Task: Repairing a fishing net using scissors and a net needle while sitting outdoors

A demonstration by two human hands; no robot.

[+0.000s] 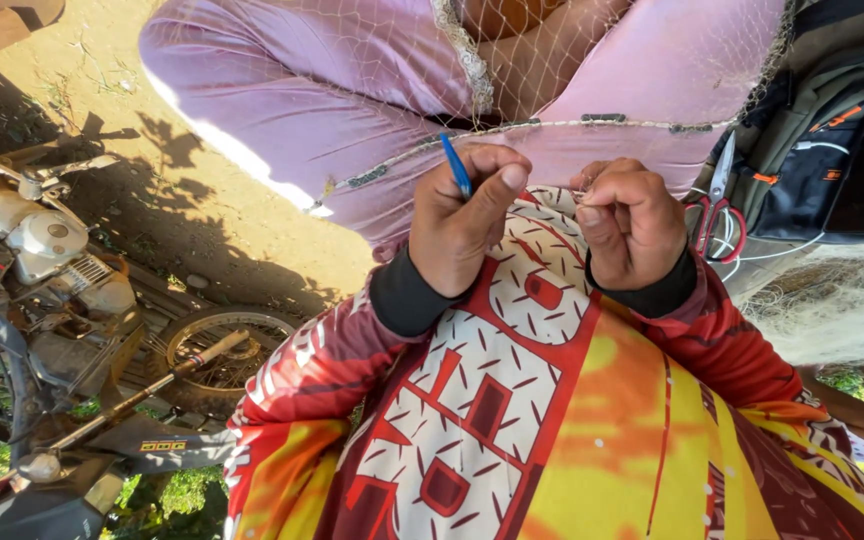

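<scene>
Item: your left hand (462,225), fingers curled tight around a blue needle (455,165), its tip sticking up past the thumb. Item: your right hand (630,222), just beside it, fingers pinched closed on net strands. Item: fishing net (552,60), draped over your pink-clad lap, its weighted edge rope (512,128) running just above both hands. Item: scissors (717,205), red-handled, to the right. Item: motorcycle (52,300), well apart, left.

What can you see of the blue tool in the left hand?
The blue tool is a thin, flat, plastic-looking stick. Only its upper part shows, tilted up and to the left above the left hand, which pinches it between thumb and forefinger; the rest is hidden in the fist. Its tip lies against the fine net and pink cloth behind.
</scene>
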